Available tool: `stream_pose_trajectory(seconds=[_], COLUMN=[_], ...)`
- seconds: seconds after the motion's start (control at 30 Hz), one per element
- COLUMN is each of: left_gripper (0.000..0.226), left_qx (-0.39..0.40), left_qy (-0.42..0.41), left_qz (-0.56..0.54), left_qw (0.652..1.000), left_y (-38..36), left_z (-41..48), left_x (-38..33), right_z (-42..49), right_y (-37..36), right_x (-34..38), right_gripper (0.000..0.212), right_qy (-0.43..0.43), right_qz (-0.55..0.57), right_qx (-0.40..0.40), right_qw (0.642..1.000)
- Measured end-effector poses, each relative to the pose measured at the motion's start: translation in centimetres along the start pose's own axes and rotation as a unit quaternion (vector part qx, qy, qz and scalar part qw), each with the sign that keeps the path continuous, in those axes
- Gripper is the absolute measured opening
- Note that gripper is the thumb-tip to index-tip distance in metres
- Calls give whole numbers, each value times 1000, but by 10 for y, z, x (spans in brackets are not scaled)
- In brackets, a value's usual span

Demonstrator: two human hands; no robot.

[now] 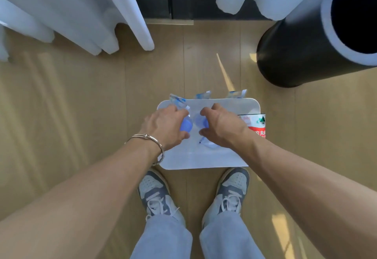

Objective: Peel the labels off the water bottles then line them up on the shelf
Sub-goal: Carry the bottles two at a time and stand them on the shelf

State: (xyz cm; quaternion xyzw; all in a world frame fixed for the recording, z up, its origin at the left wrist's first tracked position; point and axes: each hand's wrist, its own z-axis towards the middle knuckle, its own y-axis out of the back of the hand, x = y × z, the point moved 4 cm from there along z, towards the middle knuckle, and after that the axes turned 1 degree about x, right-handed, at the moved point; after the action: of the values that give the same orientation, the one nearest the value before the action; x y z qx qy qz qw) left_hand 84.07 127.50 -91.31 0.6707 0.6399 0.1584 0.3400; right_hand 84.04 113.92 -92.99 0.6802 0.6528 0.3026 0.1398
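Bottle clasped in left grip, second bottle in right grip, beside red label reading 农夫.

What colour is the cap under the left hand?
The cap is blue, clearest in the head view.

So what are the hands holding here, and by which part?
The left hand grips one clear bottle near its blue-capped top; the right hand grips a second bottle the same way.

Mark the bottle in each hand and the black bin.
left bottle point(186, 125): head view, on its blue top.
right bottle point(201, 120): head view, on its blue top.
black bin point(295, 58): head view, on its outer wall.
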Motion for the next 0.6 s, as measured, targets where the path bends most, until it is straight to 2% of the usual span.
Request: stream_pose_trajectory(seconds=[0.17, 0.3, 0.43, 0.6], left_gripper=[41, 34, 30, 30], left_qx=[-14, -16, 7, -20], left_qy=[10, 17, -44, -108], left_qz=[-31, -48, 8, 142], left_qw=[999, 999, 999, 984], left_y=[-27, -8, 56, 203], left_z=[18, -1, -43, -114], left_x=[-5, -12, -28, -67], right_z=[10, -8, -57, -146], right_y=[-14, 1, 56, 198], right_x=[-12, -12, -4, 19], right_gripper=[35, 34, 34, 33], right_qy=[17, 22, 39, 74], right_qz=[-3, 13, 26, 25], right_qx=[-49, -60, -61, -79], right_qw=[999, 998, 997, 994])
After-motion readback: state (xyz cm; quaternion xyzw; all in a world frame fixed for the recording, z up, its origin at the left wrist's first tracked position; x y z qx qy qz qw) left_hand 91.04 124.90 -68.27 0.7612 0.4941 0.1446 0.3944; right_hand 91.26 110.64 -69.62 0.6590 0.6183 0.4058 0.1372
